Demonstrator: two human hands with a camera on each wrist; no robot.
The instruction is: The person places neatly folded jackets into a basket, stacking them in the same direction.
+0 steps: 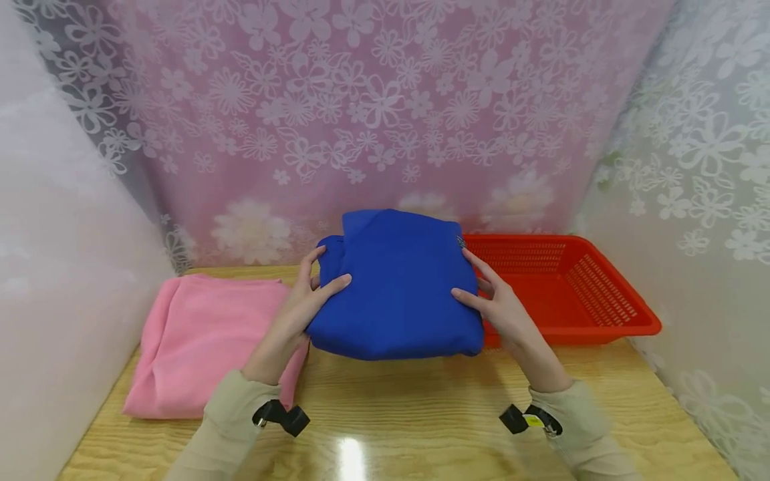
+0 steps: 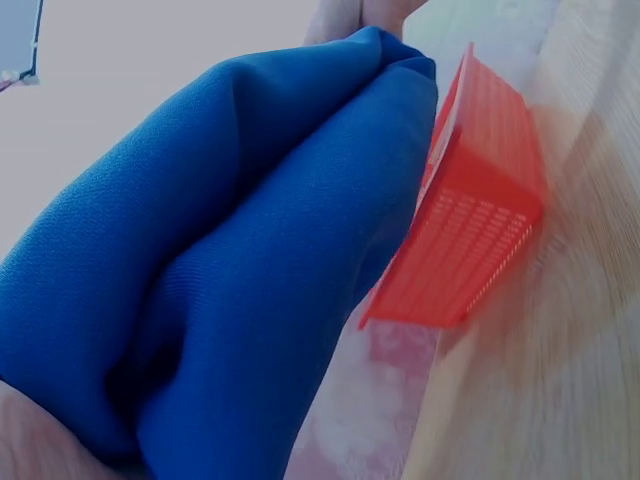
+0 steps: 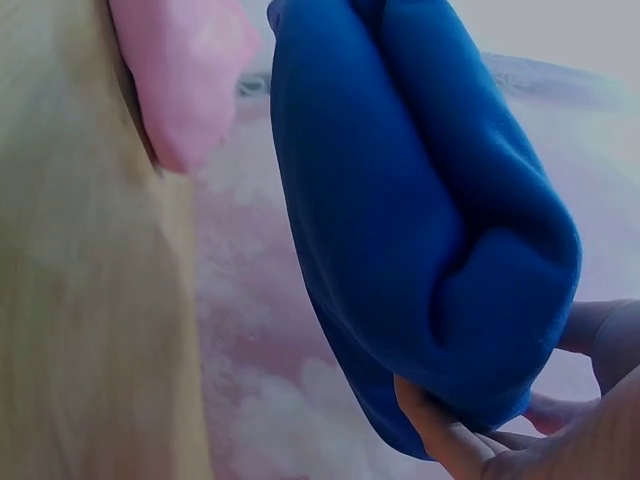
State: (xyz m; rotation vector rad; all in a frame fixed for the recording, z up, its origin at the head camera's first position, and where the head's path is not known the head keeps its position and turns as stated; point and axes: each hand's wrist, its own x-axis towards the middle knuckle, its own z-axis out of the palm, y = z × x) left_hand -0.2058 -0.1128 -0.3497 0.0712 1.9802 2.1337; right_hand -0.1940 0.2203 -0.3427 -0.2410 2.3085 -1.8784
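Observation:
Both hands hold up a folded blue garment (image 1: 397,287) above the table, in the middle of the head view. My left hand (image 1: 303,300) grips its left side, thumb on the front face and some fingers hidden behind. On the opposite side my right hand (image 1: 499,300) grips it the same way, near a small dark print at the upper right corner. In the left wrist view the thick folded edge of the blue garment (image 2: 250,200) fills the middle. From the right wrist, the blue garment (image 3: 420,220) shows rolled layers, with fingers (image 3: 440,430) against its lower end.
A folded pink cloth (image 1: 210,341) lies on the wooden table (image 1: 397,414) at the left. Behind and to the right stands a red plastic basket (image 1: 601,321) with slotted walls. Flowered curtains (image 1: 385,100) close off the back and sides.

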